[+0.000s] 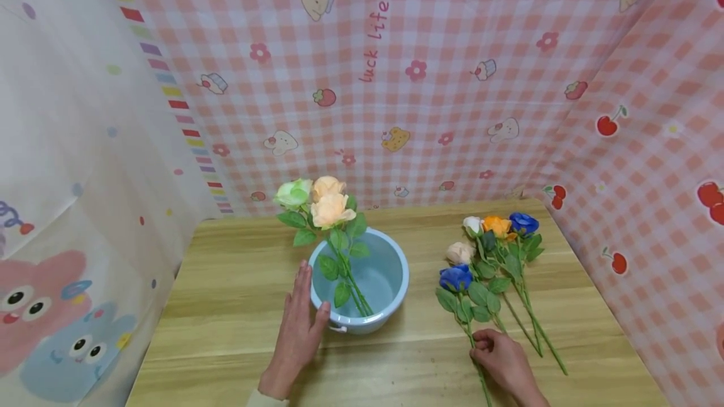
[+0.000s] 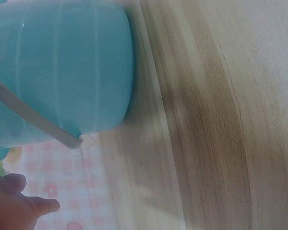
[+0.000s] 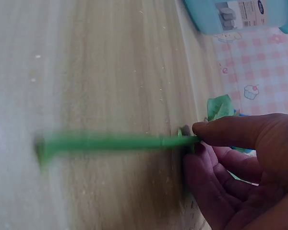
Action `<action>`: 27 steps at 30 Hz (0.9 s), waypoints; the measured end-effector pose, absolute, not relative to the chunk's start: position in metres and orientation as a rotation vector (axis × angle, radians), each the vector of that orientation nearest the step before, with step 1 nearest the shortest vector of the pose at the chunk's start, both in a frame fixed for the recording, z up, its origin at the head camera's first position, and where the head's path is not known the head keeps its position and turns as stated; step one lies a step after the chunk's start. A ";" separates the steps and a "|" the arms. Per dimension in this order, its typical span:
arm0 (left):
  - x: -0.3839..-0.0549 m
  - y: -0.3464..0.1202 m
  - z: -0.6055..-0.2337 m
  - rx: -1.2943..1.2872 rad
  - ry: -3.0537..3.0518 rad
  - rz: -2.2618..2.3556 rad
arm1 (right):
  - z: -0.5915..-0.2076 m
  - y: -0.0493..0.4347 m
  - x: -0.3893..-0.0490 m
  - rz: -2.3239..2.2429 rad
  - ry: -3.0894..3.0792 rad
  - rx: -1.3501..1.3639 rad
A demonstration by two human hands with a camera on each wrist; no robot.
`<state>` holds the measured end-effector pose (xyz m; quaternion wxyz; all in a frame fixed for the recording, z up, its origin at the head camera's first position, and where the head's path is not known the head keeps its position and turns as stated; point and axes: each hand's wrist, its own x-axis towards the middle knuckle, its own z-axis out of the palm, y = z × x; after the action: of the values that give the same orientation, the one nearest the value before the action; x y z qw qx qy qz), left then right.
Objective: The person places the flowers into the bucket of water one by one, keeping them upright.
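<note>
A light blue bucket point(image 1: 390, 269) stands on the table, with two peach roses point(image 1: 330, 209) and a pale green rose point(image 1: 293, 193) leaning in it, stems inside. My left hand point(image 1: 300, 325) rests against the bucket's near left side with its fingers straight; the left wrist view shows the bucket's wall point(image 2: 77, 67) and grey handle point(image 2: 33, 115). To the right, my right hand point(image 1: 502, 357) pinches the green stem of a blue rose point(image 1: 455, 277) between thumb and fingers. In the right wrist view that stem point(image 3: 120, 143) sticks out past the fingertips.
Beside the right hand lie a cream rose point(image 1: 460, 252), a white rose point(image 1: 472, 226), an orange rose point(image 1: 497, 226) and another blue rose point(image 1: 523, 223) on the wooden table point(image 1: 226, 306). Pink checked cloth point(image 1: 452, 112) hangs behind and at the right; a white patterned cloth point(image 1: 85, 174) hangs left.
</note>
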<state>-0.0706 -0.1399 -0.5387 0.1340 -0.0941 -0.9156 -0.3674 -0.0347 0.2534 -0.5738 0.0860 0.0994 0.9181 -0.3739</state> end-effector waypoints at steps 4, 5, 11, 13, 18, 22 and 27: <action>-0.070 -0.140 -0.539 -0.274 -2.651 -1.067 | -0.574 0.254 -0.037 -1.173 2.690 0.338; -0.070 -0.139 -0.539 -0.276 -2.651 -1.063 | -0.574 0.254 -0.038 -1.191 2.679 0.349; -0.070 -0.140 -0.539 -0.279 -2.647 -1.059 | -0.571 0.253 -0.041 -1.319 2.661 0.355; -0.070 -0.140 -0.539 -0.279 -2.645 -1.060 | -0.568 0.251 -0.043 -1.349 2.681 0.331; -0.071 -0.141 -0.540 -0.278 -2.644 -1.052 | -0.559 0.248 -0.047 -1.416 2.706 0.310; -0.070 -0.140 -0.540 -0.277 -2.640 -1.059 | -0.550 0.244 -0.051 -1.484 2.680 0.324; -0.070 -0.141 -0.541 -0.280 -2.625 -1.075 | -0.540 0.239 -0.058 -1.521 2.660 0.366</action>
<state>-0.0705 -0.1406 -0.5406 0.1448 -0.0973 -0.9112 -0.3732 -0.0576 0.2392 -0.5395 0.0279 0.1187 0.8615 -0.4928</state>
